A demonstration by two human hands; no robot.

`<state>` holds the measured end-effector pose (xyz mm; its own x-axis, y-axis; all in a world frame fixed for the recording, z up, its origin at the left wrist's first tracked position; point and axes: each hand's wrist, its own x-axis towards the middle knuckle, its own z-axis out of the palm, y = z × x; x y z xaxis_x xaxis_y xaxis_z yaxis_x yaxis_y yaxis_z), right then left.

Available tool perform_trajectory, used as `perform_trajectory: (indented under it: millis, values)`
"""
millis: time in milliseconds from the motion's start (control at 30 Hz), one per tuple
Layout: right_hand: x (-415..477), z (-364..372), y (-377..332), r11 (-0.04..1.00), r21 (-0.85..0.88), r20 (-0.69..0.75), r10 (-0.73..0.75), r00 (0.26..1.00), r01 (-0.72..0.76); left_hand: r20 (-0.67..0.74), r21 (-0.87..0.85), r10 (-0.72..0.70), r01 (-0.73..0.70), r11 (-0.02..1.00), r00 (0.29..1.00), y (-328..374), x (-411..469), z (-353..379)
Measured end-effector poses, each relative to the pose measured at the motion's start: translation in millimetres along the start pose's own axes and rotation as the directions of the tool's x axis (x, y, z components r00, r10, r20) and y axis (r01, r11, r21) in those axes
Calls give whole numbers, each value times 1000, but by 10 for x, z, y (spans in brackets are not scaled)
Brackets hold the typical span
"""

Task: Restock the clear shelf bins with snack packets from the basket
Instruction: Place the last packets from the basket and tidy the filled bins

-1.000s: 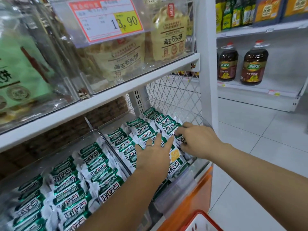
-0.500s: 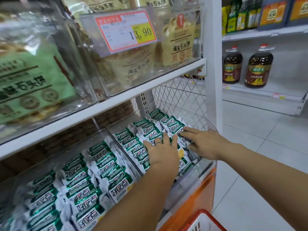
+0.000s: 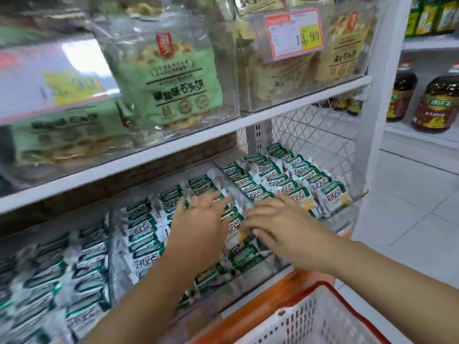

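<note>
Up top, a green biscuit bag stands upright, and beside it to the right sit beige biscuit bags behind a red-bordered price tag reading 13.90. Off right, two dark oil bottles stand on a white side shelf above pale floor tiles.

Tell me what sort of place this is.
Most likely a grocery shop or small supermarket: a price tag reading 13.90 hangs on a shelf bin, bottles line another shelf, and a shopping basket sits below rows of snack packets.
</note>
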<state>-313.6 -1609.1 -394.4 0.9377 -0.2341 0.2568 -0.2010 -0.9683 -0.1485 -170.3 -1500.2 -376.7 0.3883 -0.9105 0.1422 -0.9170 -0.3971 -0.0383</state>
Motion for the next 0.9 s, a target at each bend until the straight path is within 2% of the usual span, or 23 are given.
perform_trajectory:
  millis: [67, 167, 233, 300, 400, 600, 767, 900]
  values:
    - [47, 79, -73, 996, -86, 109, 13, 994, -3, 89, 12, -16, 15, 1000, 996, -142, -145, 58]
    - [147, 122, -258, 961, -273, 113, -19, 993, 50, 210, 52, -51, 40, 998, 976, -338, -288, 114]
    - [248, 175, -356, 974, -226, 173, 41, 984, -1, 282, 87, -89, 67, 994, 955, -454, -330, 155]
    - [376, 232, -429, 973, -203, 269, 162, 950, -108, 324, 97, -113, 86, 992, 939, -510, -344, 215]
    - [493, 376, -448, 973, -216, 227, 131, 965, -81, 331, 73, -102, 82, 994, 938, -509, -329, 331]
    - [536, 525, -455, 965, -222, 191, 186, 964, -142, 299, 53, -99, 87, 995, 949, -542, -272, 448]
    - [560, 361, -531, 969, -192, 308, 209, 928, -155, 363, 36, -81, 73, 997, 928, -540, -269, 404]
    - [763, 180, -551, 970, -158, 192, 214, 958, -185, 336, 35, -97, 90, 995, 937, -653, -291, 396]
